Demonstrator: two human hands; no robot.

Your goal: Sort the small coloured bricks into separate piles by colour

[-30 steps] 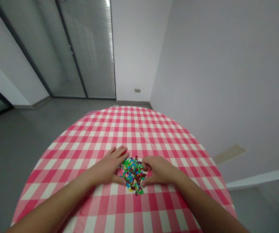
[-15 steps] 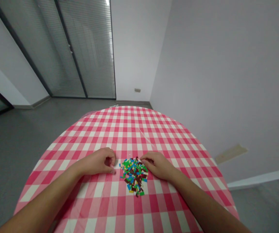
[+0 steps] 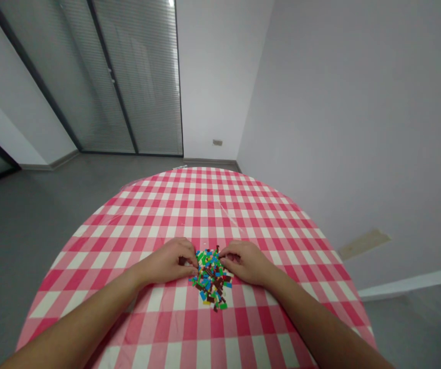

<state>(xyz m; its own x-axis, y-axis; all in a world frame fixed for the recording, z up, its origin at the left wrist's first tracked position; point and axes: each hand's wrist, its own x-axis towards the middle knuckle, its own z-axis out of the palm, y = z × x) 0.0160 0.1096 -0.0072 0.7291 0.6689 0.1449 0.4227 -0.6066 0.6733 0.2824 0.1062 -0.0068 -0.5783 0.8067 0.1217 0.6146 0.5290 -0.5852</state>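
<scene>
A heap of small building bricks (image 3: 214,281) in green, blue, brown, yellow and white lies on the checked tablecloth between my hands. My left hand (image 3: 172,260) is at the heap's left edge, its fingers curved and the thumb a little apart from them; I see nothing held in it. At the upper right edge of the heap rests my right hand (image 3: 246,261), with thumb and fingertips drawn together among the bricks. Whatever is between those fingertips is too small to make out.
A red-and-white checked tablecloth (image 3: 205,205) covers the round table. Beyond it stand a glass partition with blinds (image 3: 147,92) and a pale wall (image 3: 220,72) with a small outlet plate (image 3: 217,142). Another wall (image 3: 351,128) runs close along the right.
My left hand has moved right to the heap's edge, its thumb and fingers closer together. My right hand has shifted slightly left over the bricks.
</scene>
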